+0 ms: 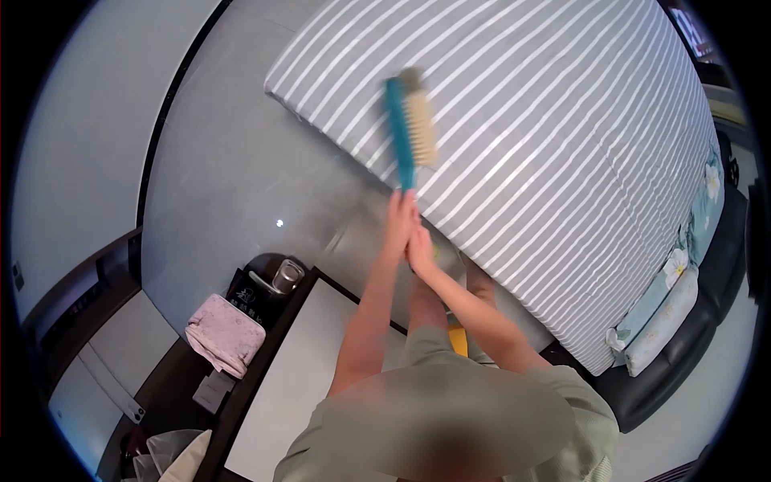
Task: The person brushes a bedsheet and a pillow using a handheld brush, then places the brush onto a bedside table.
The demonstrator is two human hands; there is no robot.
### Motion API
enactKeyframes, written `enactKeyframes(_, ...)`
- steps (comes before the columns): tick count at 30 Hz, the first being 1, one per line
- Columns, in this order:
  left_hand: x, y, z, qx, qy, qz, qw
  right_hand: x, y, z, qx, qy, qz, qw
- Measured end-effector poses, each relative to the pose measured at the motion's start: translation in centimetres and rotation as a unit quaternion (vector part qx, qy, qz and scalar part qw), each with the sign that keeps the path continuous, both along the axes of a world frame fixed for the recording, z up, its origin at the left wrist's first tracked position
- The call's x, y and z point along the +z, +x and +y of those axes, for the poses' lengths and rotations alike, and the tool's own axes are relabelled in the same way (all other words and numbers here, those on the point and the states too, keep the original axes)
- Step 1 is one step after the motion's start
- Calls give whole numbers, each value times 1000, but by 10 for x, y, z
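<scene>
Tool: one brush [397, 124], teal back, pale bristles [421, 132]. Position: over the near long edge of the bed [514, 96], closer to the foot corner on the left than to the pillow [662, 329] end. The brush head lies within the bed's outline, its far end pointing away from the person; the handle [406, 178] comes back to about the edge.

Hands: left hand [399, 215] is wrapped around the handle, just outside the bed edge. Right hand [419, 245] is closed directly behind it, touching it; judged to be on the same handle, though that part is hidden.

Contact: brush stands on its side as seen, bristles facing right. Far end blurred; cannot tell whether any bristles touch the striped sheet [498, 201].

Handling (estimate): light, rigid back, probably plastic or painted wood; bristles springy, giving under pressure. Not fragile. Smooth handle could twist in a loose grip, and the long head, carried at the far end, would add leverage. Best hold: the narrow handle, fingers fully around it, clear of the bristles; a second hand behind steadies the roll. Sheet looks soft and thin, likely to ruck if pressed hard.
</scene>
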State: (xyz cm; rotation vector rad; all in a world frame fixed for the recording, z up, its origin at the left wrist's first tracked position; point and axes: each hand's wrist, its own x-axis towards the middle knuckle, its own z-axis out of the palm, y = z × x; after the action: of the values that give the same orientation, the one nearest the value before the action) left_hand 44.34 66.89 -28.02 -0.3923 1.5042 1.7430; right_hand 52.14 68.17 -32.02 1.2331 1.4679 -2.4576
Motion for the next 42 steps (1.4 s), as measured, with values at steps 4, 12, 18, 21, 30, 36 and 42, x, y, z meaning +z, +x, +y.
enactKeyframes(4,-33,-28,14,-166,27,-42,985,10,-48,-7,-206,23,-13,978)
enactKeyframes(12,-35,-80,-41,175,-202,37,963,2,-102,2,257,-335,-20,906)
enactKeyframes(18,-12,-72,-38,70,-52,74,993,26,-80,-13,116,-74,40,990)
enactKeyframes(21,-26,-73,-5,-71,-4,84,994,9,-77,-9,-47,9,40,998)
enactKeyframes(30,-103,-173,-16,63,-143,121,980,-53,-185,-4,105,66,17,992)
enactKeyframes(36,-48,-239,-29,267,-154,119,944,-34,-267,12,288,-188,31,939)
enactKeyframes(42,-13,-240,50,-12,-56,122,991,-14,-250,43,-40,-53,115,991)
